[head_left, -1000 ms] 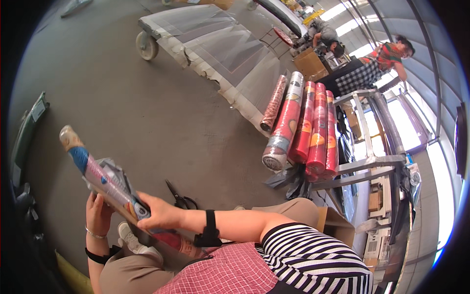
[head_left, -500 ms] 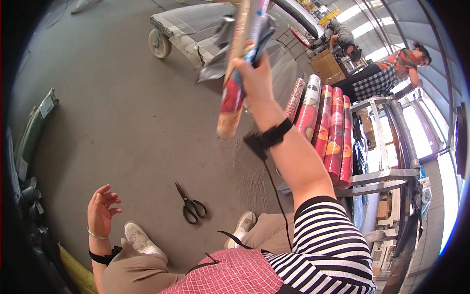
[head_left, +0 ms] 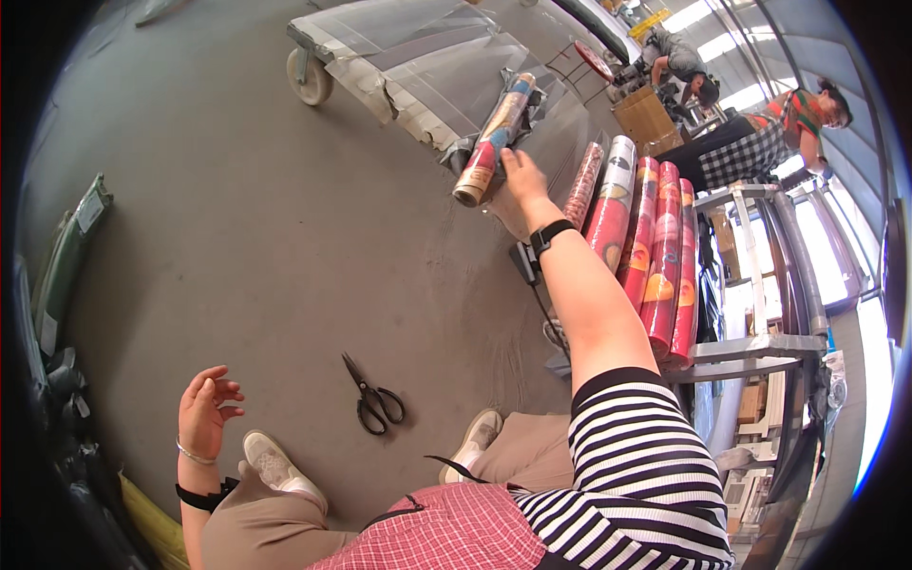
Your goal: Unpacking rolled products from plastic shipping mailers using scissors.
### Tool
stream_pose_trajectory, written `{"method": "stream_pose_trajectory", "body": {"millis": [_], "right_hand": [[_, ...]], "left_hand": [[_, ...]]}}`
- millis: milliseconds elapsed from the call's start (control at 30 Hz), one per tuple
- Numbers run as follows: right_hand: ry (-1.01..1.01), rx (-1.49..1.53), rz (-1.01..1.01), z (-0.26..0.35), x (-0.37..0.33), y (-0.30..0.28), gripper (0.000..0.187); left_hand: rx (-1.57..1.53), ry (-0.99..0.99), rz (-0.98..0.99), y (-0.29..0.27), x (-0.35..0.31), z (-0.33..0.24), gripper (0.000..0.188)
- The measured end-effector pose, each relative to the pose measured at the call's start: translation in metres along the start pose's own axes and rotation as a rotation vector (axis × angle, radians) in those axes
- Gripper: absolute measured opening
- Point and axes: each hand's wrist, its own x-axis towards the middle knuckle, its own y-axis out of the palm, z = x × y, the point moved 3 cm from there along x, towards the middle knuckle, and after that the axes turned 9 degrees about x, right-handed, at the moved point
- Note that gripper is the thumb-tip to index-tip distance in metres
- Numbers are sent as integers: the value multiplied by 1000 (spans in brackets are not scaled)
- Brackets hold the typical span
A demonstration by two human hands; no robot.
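A multicoloured printed roll [head_left: 495, 142] with a brown tube end lies slanted at the right end of a low wheeled cart [head_left: 418, 57], with crumpled dark plastic [head_left: 461, 150] under and beside it. My right hand [head_left: 524, 182] is at the roll's near right side, fingertips at its edge and not wrapped round it. Part of that hand's fingers is hard to make out. Down at the lower left, my left hand [head_left: 206, 413] hangs above the floor, fingers loosely bent and apart, holding nothing. Black-handled scissors [head_left: 372, 399] lie on the floor between my hands.
Several red patterned rolls [head_left: 655, 256] lean side by side at my right, against a metal frame [head_left: 760, 347]. Green wrapped rolls [head_left: 71, 252] lie along the left. Two people are at the far right, near a cardboard box [head_left: 646, 122]. A cable runs down from my right wrist.
The roll, gripped and raised in my right hand before, now rests on the cart. My right hand has loosened from it and shifted slightly right and down. My left hand has barely moved.
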Motion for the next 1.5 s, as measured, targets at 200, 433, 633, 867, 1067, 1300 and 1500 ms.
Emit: {"method": "stream_pose_trajectory", "body": {"millis": [200,433,633,867,1067,1300,1500], "right_hand": [[527,-357,-181,-58,-55,-63,67],[624,817,48,-35,-100,-73,19],[414,1971,64,34,-184,-130,9],[150,2173,340,122,-338,-187,24],[-63,1931,172,155,-425,-220,49],[-516,885,403,106,-465,-286,61],[-379,878,-93,-103,-482,-398,39]], "left_hand": [[12,13,-24,-3,-2,2,28],[222,73,-35,7,-21,-45,25],[456,428,-71,42,-95,-174,29],[646,581,285,184,-187,-221,35],[587,431,328,291,-213,-150,43],[215,151,344,328,-209,-98,34],[169,123,280,303,-201,-77,31]]}}
